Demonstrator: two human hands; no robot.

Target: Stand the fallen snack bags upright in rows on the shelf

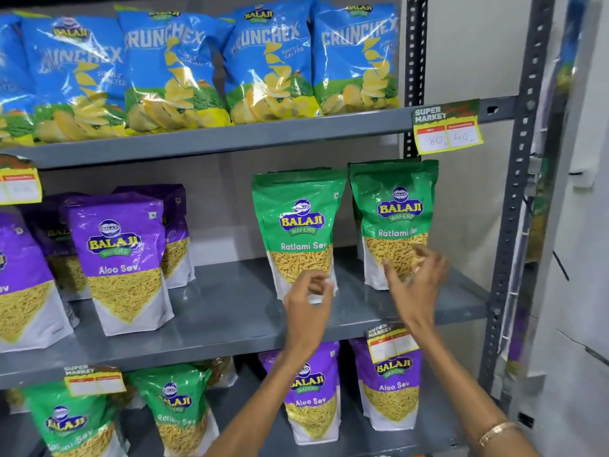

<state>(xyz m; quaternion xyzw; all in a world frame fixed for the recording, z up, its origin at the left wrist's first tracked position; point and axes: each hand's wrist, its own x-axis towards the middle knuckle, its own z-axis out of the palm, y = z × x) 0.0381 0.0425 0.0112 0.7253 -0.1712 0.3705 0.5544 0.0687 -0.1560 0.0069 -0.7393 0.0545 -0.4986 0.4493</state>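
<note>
Two green Ratlami Sev bags stand upright on the grey middle shelf (230,311). My left hand (308,300) hovers at the bottom of the left green bag (298,225), fingers curled and apart, holding nothing. My right hand (415,278) is spread in front of the lower part of the right green bag (393,212), blurred, not gripping it. Purple Aloo Sev bags (120,258) stand upright further left on the same shelf, some behind others.
Blue Crunchex bags (270,61) line the top shelf. The bottom shelf holds green bags (179,410) and purple bags (311,390). Yellow price tags (448,128) hang from shelf edges. A perforated steel upright (517,192) and a white wall bound the right side.
</note>
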